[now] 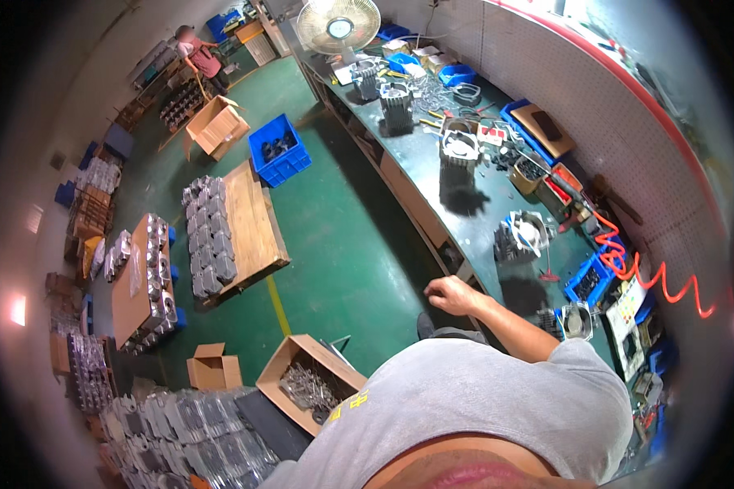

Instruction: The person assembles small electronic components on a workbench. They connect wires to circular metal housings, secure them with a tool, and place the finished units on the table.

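My right hand [452, 295] hangs beside the front edge of the green workbench [420, 175], its fingers loosely curled with nothing visible in them. My left hand is out of view. Closest to my right hand on the bench is a grey finned metal housing [510, 243] with a white round part at its open end. Another housing [577, 322] stands nearer my right shoulder, partly hidden. Farther along are a taller finned housing [458, 163] and two smaller ones, one of them a dark finned housing [396, 107].
A fan [338, 26] stands at the bench's far end. An orange coiled hose [620, 257] hangs on the right. On the floor are a blue crate [279, 151], a pallet [257, 220] with metal castings, and an open carton [285, 359] of metal parts. Another person [200, 59] stands far left.
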Motion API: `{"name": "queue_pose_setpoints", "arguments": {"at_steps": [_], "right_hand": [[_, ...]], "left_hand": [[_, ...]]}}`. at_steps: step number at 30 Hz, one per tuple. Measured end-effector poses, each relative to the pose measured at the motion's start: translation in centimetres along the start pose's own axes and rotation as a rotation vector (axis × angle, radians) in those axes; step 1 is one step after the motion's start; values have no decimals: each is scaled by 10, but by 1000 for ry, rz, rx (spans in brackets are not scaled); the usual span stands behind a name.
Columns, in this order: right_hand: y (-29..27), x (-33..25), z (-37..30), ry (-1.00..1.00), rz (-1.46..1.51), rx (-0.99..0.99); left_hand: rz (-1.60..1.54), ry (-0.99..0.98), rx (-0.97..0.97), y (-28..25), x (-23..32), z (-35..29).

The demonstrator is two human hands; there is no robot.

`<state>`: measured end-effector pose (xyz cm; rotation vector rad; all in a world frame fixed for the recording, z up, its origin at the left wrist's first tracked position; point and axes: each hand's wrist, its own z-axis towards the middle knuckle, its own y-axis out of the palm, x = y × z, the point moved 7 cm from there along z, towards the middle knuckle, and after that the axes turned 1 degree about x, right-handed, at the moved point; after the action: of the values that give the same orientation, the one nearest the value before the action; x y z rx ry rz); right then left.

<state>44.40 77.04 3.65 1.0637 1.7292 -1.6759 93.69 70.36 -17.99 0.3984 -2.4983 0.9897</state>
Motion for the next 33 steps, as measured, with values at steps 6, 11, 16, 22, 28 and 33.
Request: {"name": "queue_pose_setpoints", "arguments": {"at_steps": [6, 11, 16, 22, 28, 33], "right_hand": [[-44, -10, 171, -19, -41, -37], [-37, 25, 250, 6, -36, -90], [-24, 133, 276, 333, -123, 14], [-18, 237, 230, 875, -159, 82], [-13, 225, 251, 1072, 26, 168], [-8, 232, 325, 1045, 63, 169]], "left_hand": [[-147, -106, 56, -73, 45, 69], [-140, -113, 27, -118, 79, 159], [15, -44, -53, -186, 121, 281], [-179, 26, -42, -336, 222, 513], [-390, 247, 105, -446, 423, 673], [-288, 352, -27, -427, 524, 720]]}}
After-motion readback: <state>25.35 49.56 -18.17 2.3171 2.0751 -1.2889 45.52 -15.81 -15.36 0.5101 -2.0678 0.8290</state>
